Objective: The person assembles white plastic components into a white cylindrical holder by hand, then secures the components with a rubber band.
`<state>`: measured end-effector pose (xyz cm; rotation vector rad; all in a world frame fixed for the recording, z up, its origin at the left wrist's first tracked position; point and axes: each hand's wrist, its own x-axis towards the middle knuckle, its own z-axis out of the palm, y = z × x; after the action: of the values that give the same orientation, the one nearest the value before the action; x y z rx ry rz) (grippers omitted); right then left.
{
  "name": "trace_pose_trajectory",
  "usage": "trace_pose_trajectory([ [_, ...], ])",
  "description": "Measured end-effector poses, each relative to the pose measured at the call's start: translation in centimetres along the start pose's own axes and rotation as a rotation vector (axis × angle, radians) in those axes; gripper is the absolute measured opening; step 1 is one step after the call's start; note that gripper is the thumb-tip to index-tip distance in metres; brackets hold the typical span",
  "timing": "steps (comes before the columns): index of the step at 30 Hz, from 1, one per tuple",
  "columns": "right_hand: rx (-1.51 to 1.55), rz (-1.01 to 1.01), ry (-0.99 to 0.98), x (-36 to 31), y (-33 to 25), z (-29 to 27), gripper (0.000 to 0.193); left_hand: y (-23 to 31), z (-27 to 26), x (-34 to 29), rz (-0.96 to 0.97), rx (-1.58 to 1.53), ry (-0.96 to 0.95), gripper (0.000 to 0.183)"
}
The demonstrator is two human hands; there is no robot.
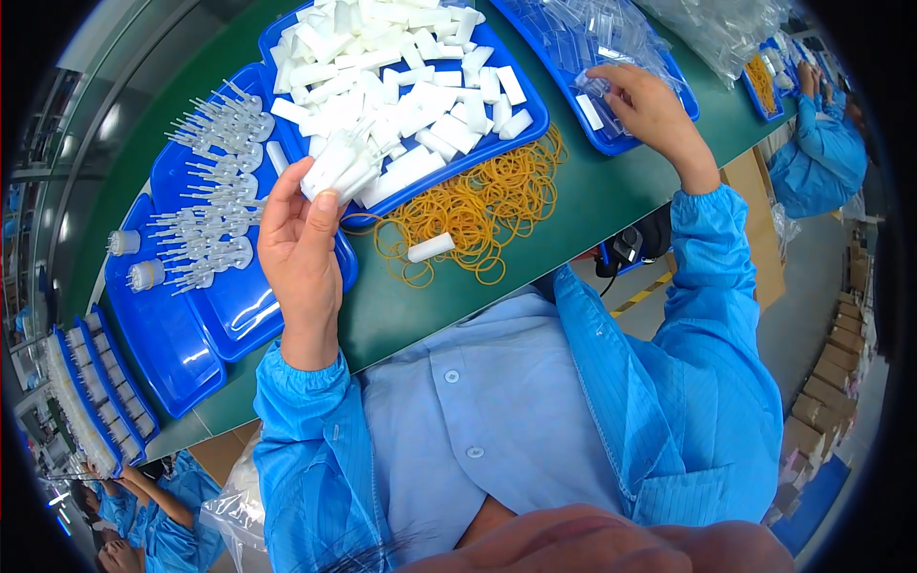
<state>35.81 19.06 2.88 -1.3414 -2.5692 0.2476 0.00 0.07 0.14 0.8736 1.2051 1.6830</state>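
Observation:
My left hand [304,253] is closed, thumb against fingers, on a bundle of white foam pieces [342,167]. It is held over the near left corner of a blue tray [531,129] heaped with white foam blocks [401,76]; what is inside the bundle is hidden. Off to the right, my right hand [650,107] has its fingers curled at a clear plastic piece [594,86], at the near end of a second blue tray [619,146]. Many clear plastic pieces [583,33] fill that tray. One white foam block [588,112] lies in it, close to the fingers.
Tan rubber bands [478,205] lie in a pile on the green table [401,320], one loose foam block [431,248] on them. Blue trays [177,358] at left carry white round parts with thin pins [215,224]. A clear bag [716,38] lies far right; co-workers [817,153] sit beyond.

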Motion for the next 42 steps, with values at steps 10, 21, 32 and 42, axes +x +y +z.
trace_pose_trajectory([
  [10,-0.149,-0.271,0.117,2.4,1.9,-0.1,0.018,0.3,0.2,0.1,0.013,-0.026,0.029,0.039],
  [21,1.132,-0.132,-0.128,7.2,-10.4,-0.2,0.020,0.3,0.0,-0.1,0.101,-0.072,-0.098,0.040],
  [32,1.368,-0.228,-0.208,7.7,-14.6,3.4,0.023,1.0,0.1,-0.2,0.139,-0.041,-0.095,0.040],
  [42,1.271,-0.292,-0.132,7.1,-14.6,3.7,0.020,0.9,0.2,-0.1,0.145,-0.022,-0.106,0.041],
])
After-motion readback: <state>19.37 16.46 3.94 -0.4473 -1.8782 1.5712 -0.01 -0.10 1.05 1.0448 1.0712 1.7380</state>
